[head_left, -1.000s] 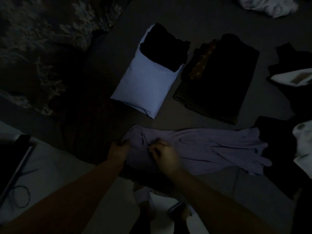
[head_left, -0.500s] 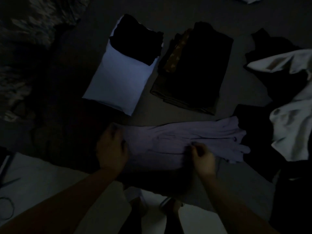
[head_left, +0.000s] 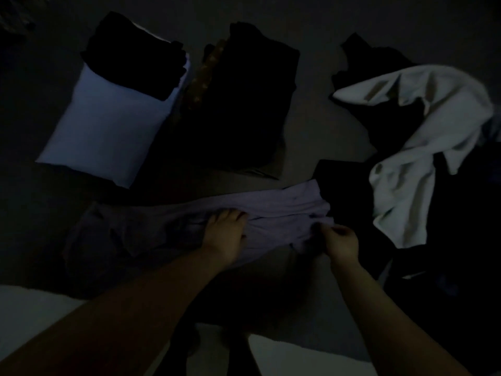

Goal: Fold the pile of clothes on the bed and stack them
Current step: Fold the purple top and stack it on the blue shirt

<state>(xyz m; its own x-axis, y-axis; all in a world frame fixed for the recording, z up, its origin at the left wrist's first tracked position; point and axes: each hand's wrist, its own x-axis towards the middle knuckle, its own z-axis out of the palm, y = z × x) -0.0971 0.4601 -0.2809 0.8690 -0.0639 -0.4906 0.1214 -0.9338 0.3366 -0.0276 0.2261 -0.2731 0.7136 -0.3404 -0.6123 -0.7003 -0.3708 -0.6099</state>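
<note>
A long lilac garment (head_left: 168, 229) lies stretched across the dark bed (head_left: 317, 126) in front of me, in dim light. My left hand (head_left: 225, 234) presses flat on its middle with straight fingers. My right hand (head_left: 340, 240) pinches the garment's right end with curled fingers. Behind it sit a folded light blue piece (head_left: 105, 137) with a folded black piece (head_left: 135, 52) on top, and a dark folded stack (head_left: 244, 104) beside them.
An unfolded white garment (head_left: 423, 147) lies crumpled over dark clothes (head_left: 379, 55) at the right. More dark clothes (head_left: 447, 267) fill the near right. The bed's near edge and a pale floor (head_left: 32, 316) show at the bottom.
Both hands have slid to the right along the lilac garment: the left from its left end to its middle, the right to its right end. The view has shifted right.
</note>
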